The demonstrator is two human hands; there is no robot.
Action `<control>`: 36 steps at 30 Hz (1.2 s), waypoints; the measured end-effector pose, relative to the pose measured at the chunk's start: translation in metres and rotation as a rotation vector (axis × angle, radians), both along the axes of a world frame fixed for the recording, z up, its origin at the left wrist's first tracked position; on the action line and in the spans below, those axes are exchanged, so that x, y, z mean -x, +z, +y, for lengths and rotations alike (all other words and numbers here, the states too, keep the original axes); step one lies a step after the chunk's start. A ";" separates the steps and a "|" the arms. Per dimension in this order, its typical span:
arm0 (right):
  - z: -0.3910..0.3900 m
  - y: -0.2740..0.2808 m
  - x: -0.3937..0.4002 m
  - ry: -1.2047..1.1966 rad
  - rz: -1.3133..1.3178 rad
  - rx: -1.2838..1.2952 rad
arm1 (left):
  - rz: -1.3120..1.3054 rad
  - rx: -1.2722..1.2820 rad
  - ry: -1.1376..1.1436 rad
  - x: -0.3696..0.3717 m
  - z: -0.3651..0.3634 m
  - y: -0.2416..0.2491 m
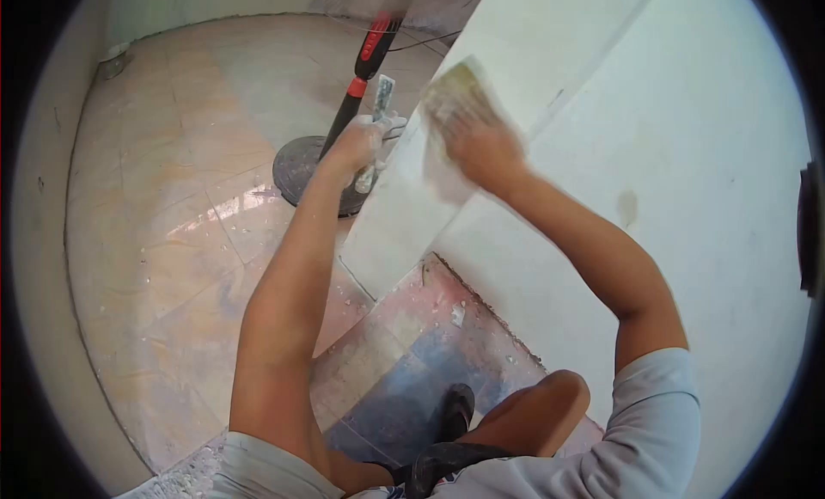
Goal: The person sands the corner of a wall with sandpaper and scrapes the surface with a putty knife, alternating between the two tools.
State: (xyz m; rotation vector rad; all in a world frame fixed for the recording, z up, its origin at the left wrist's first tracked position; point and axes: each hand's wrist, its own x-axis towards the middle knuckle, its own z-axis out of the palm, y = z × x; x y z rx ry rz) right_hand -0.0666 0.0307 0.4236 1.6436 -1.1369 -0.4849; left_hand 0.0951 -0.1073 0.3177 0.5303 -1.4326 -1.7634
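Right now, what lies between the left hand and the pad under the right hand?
Head view: between left hand and pad, just a sliver of floor and the white panel's edge.

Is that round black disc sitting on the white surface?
No, the round black disc lies on the tiled floor, beside the edge of the white surface.

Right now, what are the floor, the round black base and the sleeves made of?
The floor looks like glossy tile, with straight seams and bright glare; wrinkly marks may be thin plastic over it. The round black base could be dusty plastic or painted metal. The sleeves look like soft, matt cloth, because they crease.
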 end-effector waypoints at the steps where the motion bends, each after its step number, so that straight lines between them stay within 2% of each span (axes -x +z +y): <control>1: 0.014 -0.011 -0.008 0.035 0.044 -0.166 | 0.094 -0.046 -0.023 0.003 0.001 -0.003; 2: 0.014 0.000 -0.010 0.028 0.043 -0.162 | -0.023 0.036 -0.023 -0.010 0.006 0.006; 5: 0.003 0.063 -0.023 -0.056 -0.195 0.251 | -0.118 0.030 -0.016 -0.021 0.017 0.021; 6: 0.001 0.052 -0.022 -0.054 -0.199 0.245 | -0.051 0.060 -0.025 -0.014 0.011 0.013; 8: -0.003 0.001 -0.009 -0.011 -0.039 0.172 | -0.037 0.060 -0.021 -0.007 -0.001 0.001; 9: -0.003 -0.043 0.008 0.019 -0.014 0.000 | -0.015 0.057 -0.024 -0.004 -0.003 -0.001; 10: 0.016 -0.050 -0.004 0.001 0.012 -0.226 | 0.075 -0.048 -0.037 -0.004 0.005 0.004; 11: 0.015 -0.038 -0.006 -0.002 0.010 -0.224 | 0.073 -0.046 -0.040 0.000 0.001 -0.001; 13: 0.001 -0.001 -0.011 0.030 -0.148 0.091 | 0.004 0.019 -0.091 0.003 -0.015 -0.012; 14: 0.011 0.035 -0.028 -0.013 -0.249 0.182 | -0.056 0.085 -0.110 -0.002 -0.016 -0.009; 15: 0.030 0.051 -0.060 -0.122 -0.415 0.147 | -0.057 0.077 -0.107 -0.002 -0.017 -0.013; 17: 0.008 -0.018 -0.012 0.038 0.031 0.044 | -0.085 0.034 -0.100 0.002 -0.022 -0.016; 18: 0.016 -0.039 -0.007 0.028 0.052 -0.108 | 0.103 -0.027 -0.094 -0.002 -0.001 0.000; 19: 0.015 -0.038 -0.009 -0.017 0.023 -0.162 | 0.103 -0.027 -0.098 -0.001 0.000 0.002; 21: 0.006 0.009 -0.020 -0.036 -0.109 0.001 | 0.023 0.005 -0.082 -0.002 -0.002 0.001; 22: -0.001 0.029 -0.015 -0.040 -0.140 0.197 | -0.123 0.089 -0.123 -0.010 -0.008 0.002; 23: 0.000 0.044 -0.011 0.144 -0.294 0.242 | -0.122 0.085 -0.118 -0.011 -0.011 0.000; 25: -0.001 -0.004 -0.013 -0.080 -0.074 0.148 | -0.168 0.082 -0.148 -0.010 -0.014 0.000; 27: 0.003 -0.085 0.013 0.000 -0.020 -0.138 | -0.062 0.009 -0.137 -0.008 -0.004 0.004; 29: 0.022 -0.068 -0.020 -0.150 -0.044 -0.405 | 0.078 -0.059 -0.126 -0.006 0.000 0.002; 30: 0.009 -0.066 -0.004 -0.099 -0.096 -0.251 | 0.077 -0.060 -0.123 -0.007 -0.004 0.001; 31: 0.001 -0.049 -0.007 -0.145 -0.144 -0.028 | 0.023 -0.018 -0.139 -0.009 -0.009 0.001; 33: 0.007 -0.045 -0.022 0.026 -0.349 0.105 | -0.085 0.058 -0.174 -0.011 -0.015 -0.003; 34: -0.002 -0.090 -0.008 -0.184 -0.118 -0.009 | -0.090 0.056 -0.177 -0.011 -0.015 -0.006; 35: 0.010 -0.109 -0.014 -0.069 -0.114 -0.190 | -0.112 0.033 -0.151 -0.010 -0.016 -0.006; 36: 0.009 -0.151 0.001 -0.058 -0.022 -0.281 | -0.132 0.005 -0.126 -0.009 -0.015 -0.006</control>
